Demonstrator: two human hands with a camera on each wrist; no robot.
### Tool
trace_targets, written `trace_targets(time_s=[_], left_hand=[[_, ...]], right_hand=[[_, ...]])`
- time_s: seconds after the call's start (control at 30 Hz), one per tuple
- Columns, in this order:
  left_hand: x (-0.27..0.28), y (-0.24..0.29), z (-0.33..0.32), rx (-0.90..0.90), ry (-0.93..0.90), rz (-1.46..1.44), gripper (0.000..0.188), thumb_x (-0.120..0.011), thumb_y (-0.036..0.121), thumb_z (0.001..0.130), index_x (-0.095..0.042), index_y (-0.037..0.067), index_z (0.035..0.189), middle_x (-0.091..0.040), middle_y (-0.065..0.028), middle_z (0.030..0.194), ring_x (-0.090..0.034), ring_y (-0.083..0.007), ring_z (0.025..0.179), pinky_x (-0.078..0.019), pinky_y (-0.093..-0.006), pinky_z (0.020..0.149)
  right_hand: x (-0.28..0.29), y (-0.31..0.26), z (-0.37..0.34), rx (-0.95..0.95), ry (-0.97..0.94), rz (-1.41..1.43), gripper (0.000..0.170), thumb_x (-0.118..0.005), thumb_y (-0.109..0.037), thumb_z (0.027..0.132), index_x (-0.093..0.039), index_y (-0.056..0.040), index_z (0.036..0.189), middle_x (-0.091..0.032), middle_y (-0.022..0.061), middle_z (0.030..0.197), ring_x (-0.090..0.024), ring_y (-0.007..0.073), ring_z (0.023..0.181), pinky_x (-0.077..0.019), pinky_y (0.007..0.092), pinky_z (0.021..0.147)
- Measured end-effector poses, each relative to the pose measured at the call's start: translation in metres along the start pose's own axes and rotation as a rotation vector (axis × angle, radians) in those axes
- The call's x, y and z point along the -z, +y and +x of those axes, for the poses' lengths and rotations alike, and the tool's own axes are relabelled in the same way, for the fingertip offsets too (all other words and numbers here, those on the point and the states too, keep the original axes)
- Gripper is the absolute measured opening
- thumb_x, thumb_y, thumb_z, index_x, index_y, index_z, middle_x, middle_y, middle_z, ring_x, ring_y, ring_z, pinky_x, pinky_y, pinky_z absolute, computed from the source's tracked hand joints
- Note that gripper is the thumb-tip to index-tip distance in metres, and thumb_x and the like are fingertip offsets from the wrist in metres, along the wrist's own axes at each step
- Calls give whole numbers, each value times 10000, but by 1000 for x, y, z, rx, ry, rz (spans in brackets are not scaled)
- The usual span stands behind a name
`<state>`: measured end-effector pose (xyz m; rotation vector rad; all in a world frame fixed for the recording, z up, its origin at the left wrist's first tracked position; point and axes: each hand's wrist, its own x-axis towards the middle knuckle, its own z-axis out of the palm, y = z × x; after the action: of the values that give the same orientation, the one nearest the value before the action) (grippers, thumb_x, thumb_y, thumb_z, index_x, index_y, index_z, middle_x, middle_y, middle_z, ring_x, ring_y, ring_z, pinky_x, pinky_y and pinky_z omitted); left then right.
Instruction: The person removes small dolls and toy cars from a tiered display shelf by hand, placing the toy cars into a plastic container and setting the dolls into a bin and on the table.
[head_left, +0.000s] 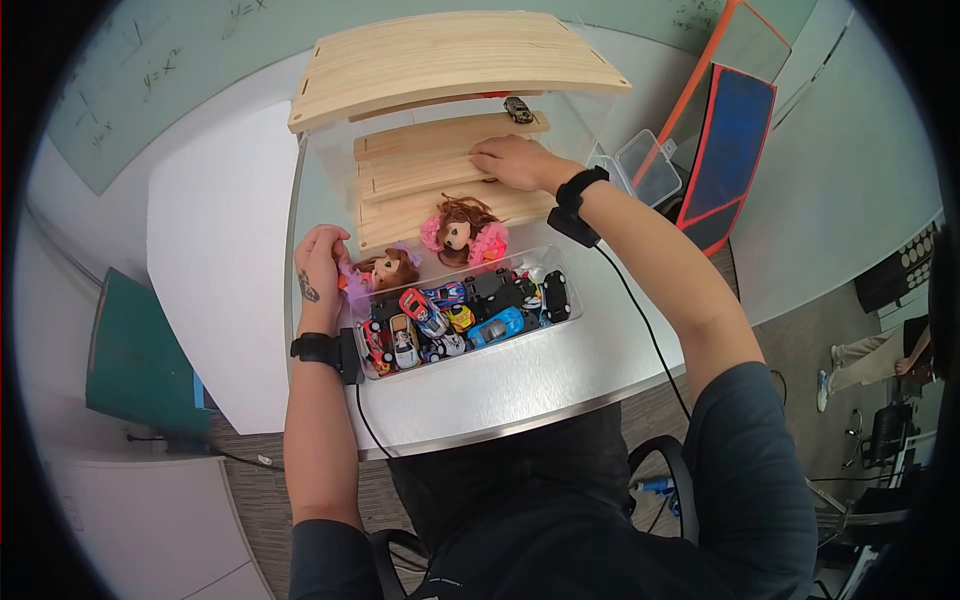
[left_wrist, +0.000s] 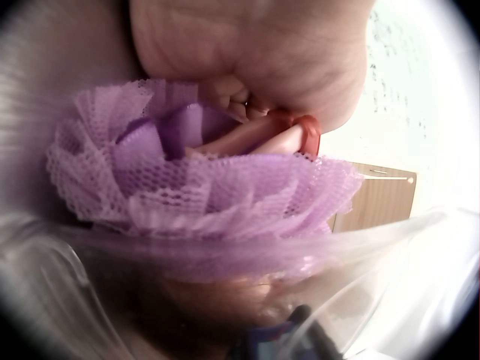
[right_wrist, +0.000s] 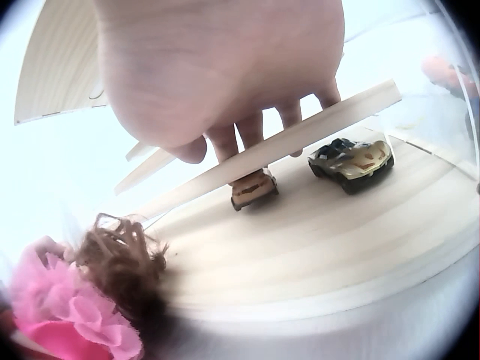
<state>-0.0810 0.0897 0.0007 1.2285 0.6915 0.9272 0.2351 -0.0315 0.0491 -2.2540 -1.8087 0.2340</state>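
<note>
My right hand [head_left: 515,162] reaches over the wooden tiered shelf [head_left: 450,150]. In the right wrist view its fingers extend down behind a board's edge, tips right at a small tan toy car [right_wrist: 253,192]. Beside that stands a gold toy car [right_wrist: 352,163] on the lower board. My left hand [head_left: 320,262], fingers loosely curled, rests beside a doll in a purple net dress [left_wrist: 247,187]. The doll's red shoes [left_wrist: 309,135] overlap the palm in the left wrist view. A second doll in pink [head_left: 462,232] lies against the shelf front.
A clear bin [head_left: 470,362] full of toy cars stands in front of the dolls. Another dark car [head_left: 518,110] sits on the upper shelf. A clear small box [head_left: 650,165] lies at the right, near an orange-framed panel [head_left: 735,150]. Cables hang from both wrists.
</note>
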Motion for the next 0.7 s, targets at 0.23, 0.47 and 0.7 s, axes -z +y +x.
trace_targets(time_s=[0.23, 0.47, 0.7], left_hand=[[-1, 1, 0, 4, 3, 2, 133, -538, 98, 850, -610, 33, 758, -455, 14, 590, -418, -78, 501, -307, -225, 463], [2, -3, 3, 0, 7, -13, 133, -539, 99, 854, -609, 30, 765, -454, 13, 591, -414, -77, 500, -312, -226, 466], [0, -2, 3, -15, -12, 8, 135, -542, 99, 857, -611, 30, 764, -452, 21, 590, -409, -73, 497, -303, -222, 463]], right_hand=[[2, 1, -8, 2, 23, 40, 405, -435, -358, 962, -609, -81, 1201, -617, 141, 1197, -562, 331, 1108, -440, 404, 952], [14, -22, -86, 406, 442, -152, 298, -544, -248, 936, -626, -92, 1177, -655, 116, 997, -611, 286, 947, -490, 380, 813], [7, -16, -112, 127, -21, 149, 321, -658, -280, 867, -669, -138, 1154, -637, 97, 825, -628, 221, 758, -486, 357, 664]])
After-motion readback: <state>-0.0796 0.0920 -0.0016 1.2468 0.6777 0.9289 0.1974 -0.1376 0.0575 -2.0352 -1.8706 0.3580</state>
